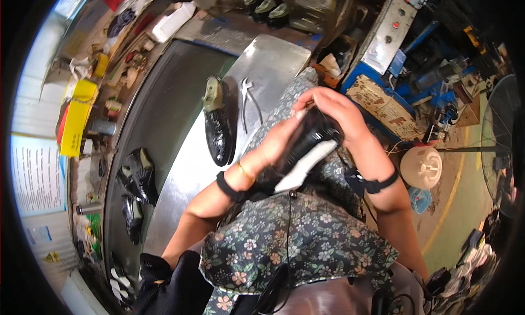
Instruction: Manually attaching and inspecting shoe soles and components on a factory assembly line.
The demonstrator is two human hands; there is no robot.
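Note:
Over my lap, a glossy black shoe [314,138] is held between both hands. A white strip [306,166] runs along its near side; I cannot tell whether it is part of the shoe. My left hand [280,141] grips the shoe's left side, while my right hand [338,110] curls over its far end and right side. On the metal table to the left lies another black shoe [219,130] with a greenish last [213,93] in it. Beside that shoe rest metal pincers [246,99] with their handles apart.
A dark conveyor belt [169,91] beyond the metal table [273,61] carries several black shoes [141,175]. A yellow box [80,118] stands on the cluttered shelf at left. At right are a machine panel [391,33], a beige round container [421,167] and a fan [502,140].

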